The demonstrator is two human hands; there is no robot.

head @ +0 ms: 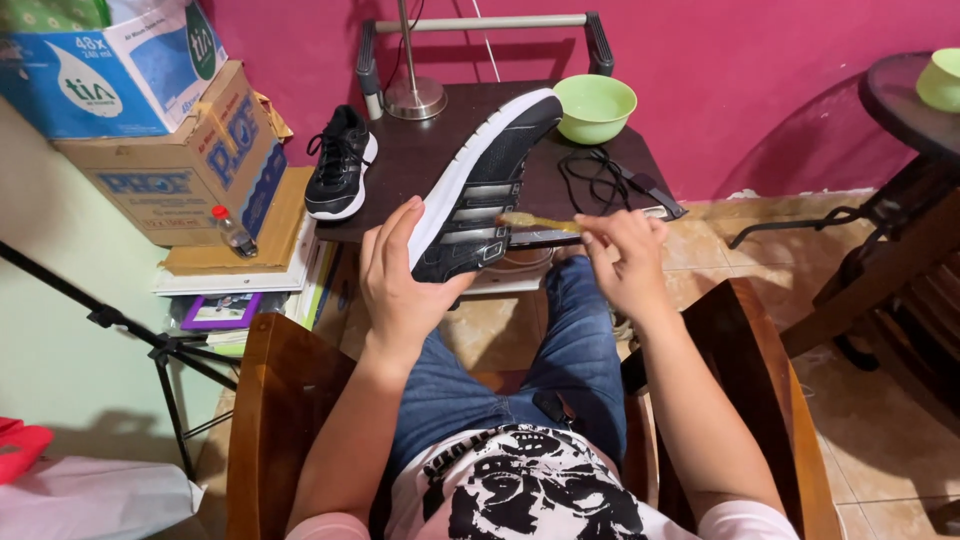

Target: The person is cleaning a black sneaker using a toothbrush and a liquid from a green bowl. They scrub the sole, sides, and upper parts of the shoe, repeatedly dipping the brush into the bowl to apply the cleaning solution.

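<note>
boxes: cardboard boxes [170, 150] are sitting stacked at the far left, a small bottle [232, 232] lying beside them.
spare shoe: a second black sneaker [340, 163] is resting upright on the dark table [430, 150], well apart from the hands.
left hand: the left hand [397, 280] is wrapping around the heel end of the held sneaker [478, 190], fingers curled onto the white sole, forearm rising from the lap.
shoe: the held sneaker is tilting on its side above the knees, toe pointing up toward the green bowl [594, 107], striped side facing right.
step: this is looking like the scrubbing of the shoe's side, in mid-stroke.
brush: a small yellowish brush [535, 222] is touching the striped side panel.
right hand: the right hand [625, 262] is pinching the brush handle with fingertips closed on it, wrist bent inward, elbow out over the chair arm [760, 380].
next move: it is likely calling for short strokes along the stripes while the left hand is bracing the sole firmly.
</note>
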